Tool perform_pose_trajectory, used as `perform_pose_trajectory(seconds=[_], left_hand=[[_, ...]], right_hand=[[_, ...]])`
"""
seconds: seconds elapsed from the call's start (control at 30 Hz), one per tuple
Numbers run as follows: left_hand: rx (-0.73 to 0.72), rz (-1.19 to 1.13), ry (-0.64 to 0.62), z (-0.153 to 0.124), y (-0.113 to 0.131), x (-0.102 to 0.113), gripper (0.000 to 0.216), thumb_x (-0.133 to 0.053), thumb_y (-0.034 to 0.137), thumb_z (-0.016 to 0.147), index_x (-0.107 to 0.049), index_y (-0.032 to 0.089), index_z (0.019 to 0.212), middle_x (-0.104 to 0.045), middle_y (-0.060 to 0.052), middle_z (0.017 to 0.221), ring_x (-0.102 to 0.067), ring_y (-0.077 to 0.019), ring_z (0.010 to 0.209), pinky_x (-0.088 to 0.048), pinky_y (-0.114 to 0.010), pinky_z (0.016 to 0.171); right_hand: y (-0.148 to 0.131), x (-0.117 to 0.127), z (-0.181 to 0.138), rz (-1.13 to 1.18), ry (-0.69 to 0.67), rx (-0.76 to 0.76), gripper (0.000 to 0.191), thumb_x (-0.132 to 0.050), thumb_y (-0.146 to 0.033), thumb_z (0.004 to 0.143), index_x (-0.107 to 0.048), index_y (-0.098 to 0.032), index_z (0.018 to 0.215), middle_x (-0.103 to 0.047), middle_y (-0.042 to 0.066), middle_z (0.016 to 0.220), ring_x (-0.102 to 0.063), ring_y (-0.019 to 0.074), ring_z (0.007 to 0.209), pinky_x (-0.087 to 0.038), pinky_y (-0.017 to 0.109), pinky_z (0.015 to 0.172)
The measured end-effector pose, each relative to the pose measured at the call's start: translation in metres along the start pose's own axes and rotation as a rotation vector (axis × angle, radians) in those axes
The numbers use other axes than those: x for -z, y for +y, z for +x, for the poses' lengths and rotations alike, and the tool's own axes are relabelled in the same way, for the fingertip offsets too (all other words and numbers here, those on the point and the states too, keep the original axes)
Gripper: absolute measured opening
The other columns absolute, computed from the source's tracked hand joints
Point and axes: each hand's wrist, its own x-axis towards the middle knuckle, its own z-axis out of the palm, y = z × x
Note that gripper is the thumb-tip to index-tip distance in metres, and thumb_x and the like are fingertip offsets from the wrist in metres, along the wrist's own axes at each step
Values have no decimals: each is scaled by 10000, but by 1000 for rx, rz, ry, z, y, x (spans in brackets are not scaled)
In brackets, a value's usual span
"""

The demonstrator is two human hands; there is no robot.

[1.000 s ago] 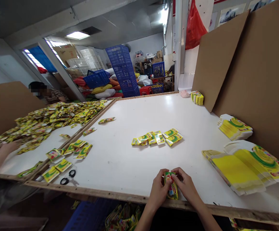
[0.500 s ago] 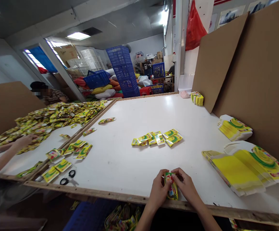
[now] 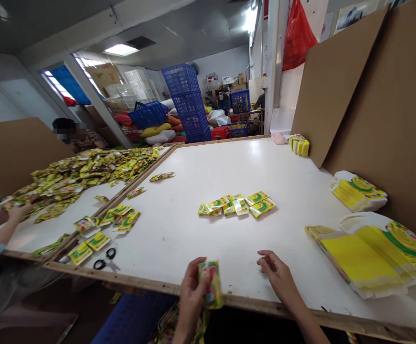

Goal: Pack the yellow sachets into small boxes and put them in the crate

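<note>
My left hand point(image 3: 192, 289) grips a small yellow-green printed box point(image 3: 211, 283) at the table's front edge, thumb across its face. To the right, my right hand point(image 3: 275, 273) is held just over the white table point(image 3: 179, 229) with its fingers curved and apart, nothing in them. Ahead of both hands lies a row of similar small boxes point(image 3: 261, 207). Nearest my right hand on the far side is a fanned stack of flat yellow cartons point(image 3: 361, 253). Below the table edge, more of the printed boxes point(image 3: 168, 325) show beside a blue crate point(image 3: 129, 315).
Black-handled scissors point(image 3: 105, 260) lie at the left near loose boxes point(image 3: 125, 220). A wooden strip point(image 3: 150, 167) divides off a large heap of boxes point(image 3: 86, 174), where a co-worker's hand point(image 3: 19, 210) reaches in. Cardboard sheets point(image 3: 379, 110) stand along the right side.
My left hand has moved left with the box. My right hand has let go of it and come away to the right. The co-worker's hands have shifted left.
</note>
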Motion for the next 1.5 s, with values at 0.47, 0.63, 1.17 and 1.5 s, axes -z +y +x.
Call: perform_pose_trajectory(seconds=[0.47,0.63,1.17,1.5], left_hand=[[-325,863,-10,62,7,72,579,-513,337,815,-296,207,1336,-484,-130,1309,-535,-246,1155,-432,-427,966],[-512,1107,-169,163,1,2,749,-556,215,776,-183,178,1425,-312,-144,1477,-263,-276,1375,-267,-442,1090],[-552,1187,70,168,-39,-22,566,-536,456,837,-425,229,1344,-590,-103,1131,-496,-273,1059,-314,-423,939],[-524,1140,67,166,-38,-21,561,-560,430,827,-433,248,1342,-592,-87,1132,-498,-264,1062,-310,-423,953]], right_hand=[[5,-2,1,-34,-30,-19,381,-584,-524,767,-669,-200,950,-693,58,838,-639,220,766,-510,325,696],[5,-1,2,-52,-30,-12,393,-565,-530,779,-658,-196,966,-690,55,838,-634,213,746,-508,320,681],[7,-2,1,-133,-67,-26,352,-569,-513,784,-667,-216,945,-698,42,819,-635,218,752,-496,312,687],[9,-1,3,-156,-82,-55,384,-533,-539,793,-651,-215,962,-691,44,834,-632,223,765,-492,320,702]])
